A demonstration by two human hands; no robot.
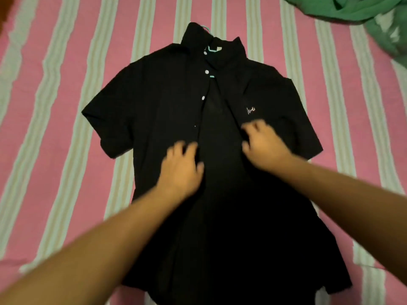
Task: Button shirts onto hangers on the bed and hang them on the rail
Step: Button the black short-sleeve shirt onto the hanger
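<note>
A black short-sleeved shirt (154, 102) lies flat on the bed, collar away from me, front unbuttoned with white buttons down the left placket. A teal hanger (57, 49) shows only at the collar opening; the rest is hidden inside the shirt. My left hand (180, 170) rests on the left front panel beside the placket, fingers loosely spread. My right hand (262, 143) lies on the right front panel below a small white chest logo (250, 110), its fingers bent on the cloth. Both hands are blurred, so I cannot make out whether either pinches the fabric.
The bed (66, 150) is covered by a pink sheet with pale striped bands. A crumpled green garment (361, 14) lies at the far right corner.
</note>
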